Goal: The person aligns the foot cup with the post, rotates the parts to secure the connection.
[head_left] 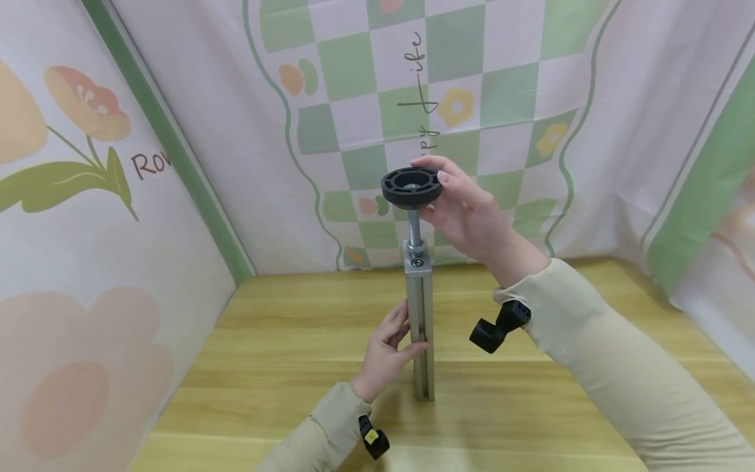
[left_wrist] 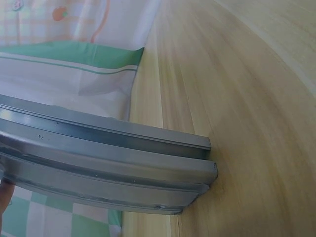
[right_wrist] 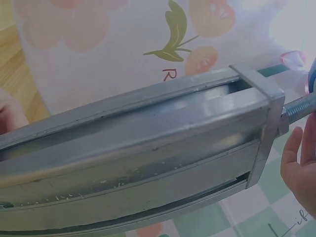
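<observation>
A slotted aluminium profile (head_left: 420,301) stands upright on the table, its lower end touching the wood in the left wrist view. My left hand (head_left: 386,354) grips it around the middle, thumb across the near side. On its top is an end plate (head_left: 417,263), from which a threaded rod (head_left: 415,226) rises to a round black levelling foot (head_left: 394,196). My right hand (head_left: 474,213) holds that foot by its right rim, fingers behind and below. In the right wrist view, the profile (right_wrist: 148,133) fills the middle, with my right hand's fingers beside the rod (right_wrist: 302,106).
The wooden table (head_left: 259,367) extends around the profile. A printed cloth curtain (head_left: 348,72) hangs behind it, and another flowered cloth wall (head_left: 106,262) stands on the left. Black wrist mounts (head_left: 498,328) sit on both sleeves.
</observation>
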Demonstrator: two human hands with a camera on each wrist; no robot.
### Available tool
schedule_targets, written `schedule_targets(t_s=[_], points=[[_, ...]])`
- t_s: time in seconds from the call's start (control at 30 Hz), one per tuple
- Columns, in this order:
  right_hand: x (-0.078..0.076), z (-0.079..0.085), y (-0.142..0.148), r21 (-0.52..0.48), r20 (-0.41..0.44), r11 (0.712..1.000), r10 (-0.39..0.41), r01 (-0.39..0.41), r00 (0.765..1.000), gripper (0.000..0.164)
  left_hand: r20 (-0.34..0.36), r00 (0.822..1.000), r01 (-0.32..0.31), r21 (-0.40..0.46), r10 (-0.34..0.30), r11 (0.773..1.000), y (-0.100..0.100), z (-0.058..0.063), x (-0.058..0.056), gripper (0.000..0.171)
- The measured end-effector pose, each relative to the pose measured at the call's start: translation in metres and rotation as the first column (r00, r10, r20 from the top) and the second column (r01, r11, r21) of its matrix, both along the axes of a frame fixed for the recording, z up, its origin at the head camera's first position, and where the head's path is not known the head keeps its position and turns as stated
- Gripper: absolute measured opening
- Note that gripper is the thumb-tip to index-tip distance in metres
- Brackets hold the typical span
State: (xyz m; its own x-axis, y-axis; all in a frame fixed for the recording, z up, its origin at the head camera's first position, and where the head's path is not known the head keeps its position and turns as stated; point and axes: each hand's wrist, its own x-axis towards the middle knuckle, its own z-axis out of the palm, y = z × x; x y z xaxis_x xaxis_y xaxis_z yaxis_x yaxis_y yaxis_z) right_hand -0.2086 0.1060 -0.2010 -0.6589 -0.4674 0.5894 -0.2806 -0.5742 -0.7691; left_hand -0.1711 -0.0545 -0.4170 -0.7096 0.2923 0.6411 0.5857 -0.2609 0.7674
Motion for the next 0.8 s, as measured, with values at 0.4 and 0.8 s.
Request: schedule_targets(t_s=[0.4, 0.8], points=[[0.004, -0.001, 0.000, 0.003, -0.040, 0.997, -0.072, 0.072, 0.997, 0.027, 0.033, 0.999, 0.010, 0.001, -0.010, 1.000, 0.000, -0.001, 0.001, 0.060], [0.017, 0.002, -0.002, 0.080, -0.136, 0.924, -0.362, 0.374, 0.922, 0.011, 0.043, 0.999, 0.003, -0.017, -0.002, 1.000, -0.001, 0.000, 0.000, 0.061]])
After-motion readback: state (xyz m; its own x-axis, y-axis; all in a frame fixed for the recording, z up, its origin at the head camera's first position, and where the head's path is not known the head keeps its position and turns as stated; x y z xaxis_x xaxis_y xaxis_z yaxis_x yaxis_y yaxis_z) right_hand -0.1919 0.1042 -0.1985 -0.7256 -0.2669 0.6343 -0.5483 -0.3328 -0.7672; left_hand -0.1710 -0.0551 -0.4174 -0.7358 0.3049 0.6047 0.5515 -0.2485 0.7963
